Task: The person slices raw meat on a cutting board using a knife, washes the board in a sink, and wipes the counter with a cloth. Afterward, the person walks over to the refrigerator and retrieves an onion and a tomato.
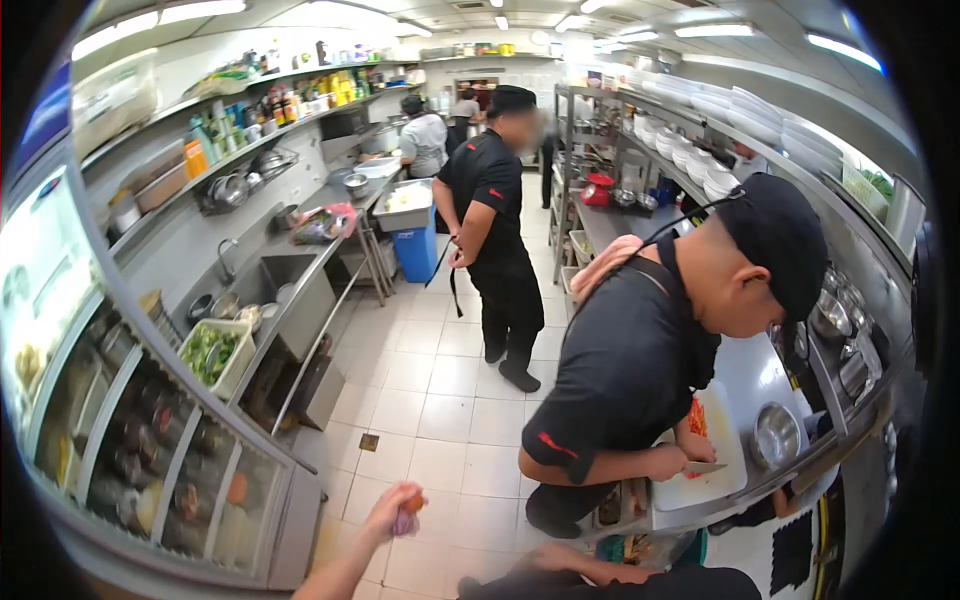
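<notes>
My left hand point(393, 511) is stretched out over the tiled floor, its fingers closed around a small orange-red piece point(416, 503) and a purplish piece point(404, 523) that looks like red onion. My right hand point(552, 558) is low at the bottom of the view, blurred, so its fingers cannot be made out. Close to it, a green container point(690, 552) with scraps sits under the counter edge. To my right, a co-worker in black holds a knife point(703, 467) over shredded orange vegetable point(697, 420) on a white cutting board point(722, 440).
A glass-door fridge point(200, 470) stands at left, beside a sink counter with a tub of greens point(215, 352). Another co-worker point(490, 220) stands in the aisle, hands behind the back, near a blue bin point(414, 252). A steel bowl point(777, 436) rests on the right counter.
</notes>
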### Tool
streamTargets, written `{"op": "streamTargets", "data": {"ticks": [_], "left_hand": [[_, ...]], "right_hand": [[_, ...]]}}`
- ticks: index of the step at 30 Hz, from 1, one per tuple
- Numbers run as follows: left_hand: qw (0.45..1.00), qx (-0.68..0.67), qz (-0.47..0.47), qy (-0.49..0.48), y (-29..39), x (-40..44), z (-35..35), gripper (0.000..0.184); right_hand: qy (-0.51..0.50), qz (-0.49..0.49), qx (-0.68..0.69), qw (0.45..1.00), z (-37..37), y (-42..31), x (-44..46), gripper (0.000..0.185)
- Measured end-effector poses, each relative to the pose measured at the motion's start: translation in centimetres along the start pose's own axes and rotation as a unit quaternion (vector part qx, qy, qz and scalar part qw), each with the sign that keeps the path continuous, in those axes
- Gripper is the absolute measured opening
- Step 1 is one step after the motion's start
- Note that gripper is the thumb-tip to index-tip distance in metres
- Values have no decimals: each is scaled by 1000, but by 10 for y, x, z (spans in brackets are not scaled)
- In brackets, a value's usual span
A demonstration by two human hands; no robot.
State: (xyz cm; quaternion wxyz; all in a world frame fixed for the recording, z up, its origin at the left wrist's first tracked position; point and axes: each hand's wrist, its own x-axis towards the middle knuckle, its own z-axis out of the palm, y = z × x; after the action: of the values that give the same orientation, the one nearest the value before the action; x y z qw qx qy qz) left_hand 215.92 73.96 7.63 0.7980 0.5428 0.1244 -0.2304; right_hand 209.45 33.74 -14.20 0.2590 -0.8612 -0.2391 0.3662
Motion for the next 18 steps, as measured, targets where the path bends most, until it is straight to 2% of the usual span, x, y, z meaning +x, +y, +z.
{"op": "streamTargets", "data": {"ticks": [1, 3, 5, 7, 8, 9, 10, 12, 14, 16, 17, 18], "left_hand": [[999, 34, 2, -9, 40, 18, 10, 30], [991, 126, 13, -51, 95, 73, 28, 33], [968, 206, -8, -146, 136, 128, 55, 31], [927, 296, -15, -229, 164, 172, 92, 30], [888, 355, 9, -291, 175, 192, 107, 29], [841, 408, 54, -350, 157, 247, 102, 31], [835, 411, 49, -362, 159, 258, 108, 31], [741, 579, 24, -339, 175, 276, 123, 32], [591, 707, 164, -354, 131, 361, 75, 32], [487, 796, 140, -331, 123, 397, 14, 35], [470, 809, 139, -324, 136, 396, -15, 37], [472, 824, -54, -307, 152, 398, -39, 36]], "right_hand": [[21, 52, 50, 997, -12, -7, -18, 48], [93, 128, 40, 987, 5, 3, -38, 49], [-33, 281, 104, 953, 14, 18, -48, 44], [3, 204, 24, 979, 111, 108, -38, 52], [-8, 278, 76, 958, 91, 75, -53, 48], [-20, 349, 129, 928, 84, 55, -70, 45], [-8, 376, 150, 914, 83, 44, -72, 45], [43, 373, 165, 912, 92, 29, -58, 46], [100, 348, 175, 916, 104, 17, -23, 47], [189, 278, 158, 928, 110, -5, 20, 48], [255, 215, 124, 935, 106, -16, 44, 48], [321, 160, 104, 928, 101, -26, 66, 49]]}}
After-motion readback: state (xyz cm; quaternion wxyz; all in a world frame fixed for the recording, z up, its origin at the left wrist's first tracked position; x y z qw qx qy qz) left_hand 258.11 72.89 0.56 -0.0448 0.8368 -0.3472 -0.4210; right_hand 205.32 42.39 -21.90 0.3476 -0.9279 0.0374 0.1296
